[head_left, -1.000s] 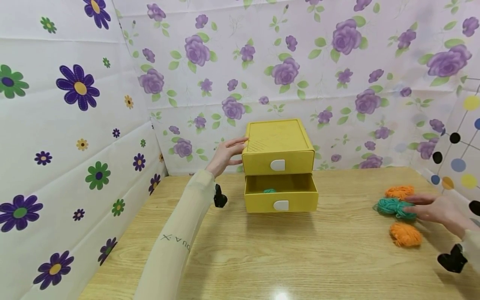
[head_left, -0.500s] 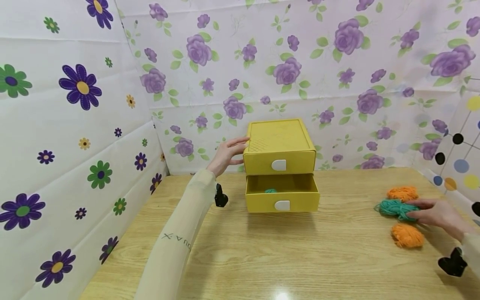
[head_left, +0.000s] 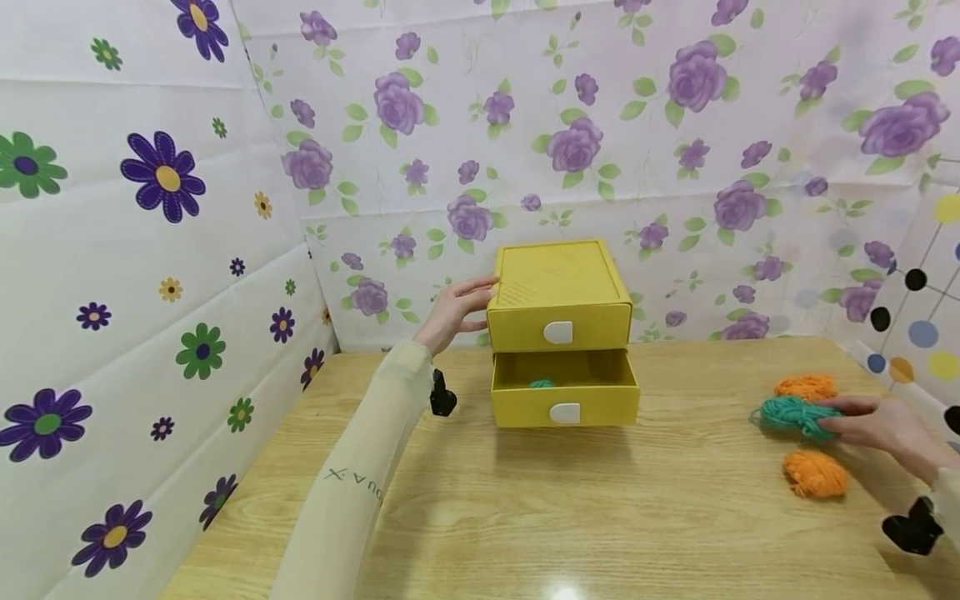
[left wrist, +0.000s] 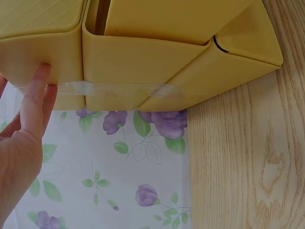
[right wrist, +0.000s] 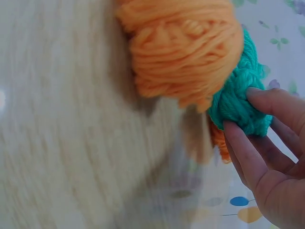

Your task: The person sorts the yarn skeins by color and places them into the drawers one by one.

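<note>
On the right of the head view, my right hand (head_left: 888, 429) pinches one end of a teal yarn skein (head_left: 795, 417) between thumb and fingers. The right wrist view shows thumb and fingertips on either side of that skein (right wrist: 240, 95). My left hand (head_left: 450, 315) rests against the left side of a yellow drawer unit (head_left: 562, 275), its fingers extended; in the left wrist view one fingertip touches the side wall (left wrist: 52, 55). The lower drawer (head_left: 525, 408) stands pulled out, with a bit of teal yarn (head_left: 542, 384) inside. The upper drawer (head_left: 510, 329) is closed.
One orange yarn skein (head_left: 816, 473) lies in front of the teal one, and another orange skein (head_left: 806, 386) lies behind it. The wooden table (head_left: 637, 517) meets flower-printed sheets (head_left: 420, 167) at the back and left, and a dotted sheet (head_left: 926, 292) at the right.
My right fingers have closed in on the end of the teal skein, which has shifted slightly up and right. The left hand and drawer unit stay put.
</note>
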A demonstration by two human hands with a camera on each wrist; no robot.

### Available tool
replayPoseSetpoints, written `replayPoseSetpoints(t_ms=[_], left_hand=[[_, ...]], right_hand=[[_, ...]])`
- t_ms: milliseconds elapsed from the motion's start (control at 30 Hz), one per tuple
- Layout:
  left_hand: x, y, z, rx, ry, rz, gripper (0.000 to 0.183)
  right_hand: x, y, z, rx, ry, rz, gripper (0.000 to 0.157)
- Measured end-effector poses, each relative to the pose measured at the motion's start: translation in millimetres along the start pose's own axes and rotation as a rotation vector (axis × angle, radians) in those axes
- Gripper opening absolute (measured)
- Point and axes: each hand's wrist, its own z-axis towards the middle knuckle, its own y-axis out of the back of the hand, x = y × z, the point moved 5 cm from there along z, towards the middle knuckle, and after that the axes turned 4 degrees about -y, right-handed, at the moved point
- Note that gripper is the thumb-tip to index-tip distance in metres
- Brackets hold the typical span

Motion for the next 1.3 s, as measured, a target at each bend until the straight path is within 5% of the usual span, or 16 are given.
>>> replayPoseSetpoints(t_ms=[200, 433, 700, 1300], left_hand=[[0.9, 0.4, 0.2, 0.001, -0.006, -0.004, 0.040], [1.5, 0.0, 0.0, 0.003, -0.005, -0.004, 0.040], [2.6, 0.8, 1.3, -0.004, -0.008, -0.001, 0.038], [1.6, 0.3, 0.8, 0.006, -0.009, -0.006, 0.041]], right_hand=[[14.6, 4.2, -4.5, -0.029, 0.042, -0.023, 0.069], [28.6, 2.9, -6.8, 0.052, 0.033, 0.087, 0.068], [55.3, 3.3, -9.0, 0.039, 0.123, -0.006, 0.064], [101.5, -2.5, -10.4, 0.026, 0.120, -0.129, 0.071]])
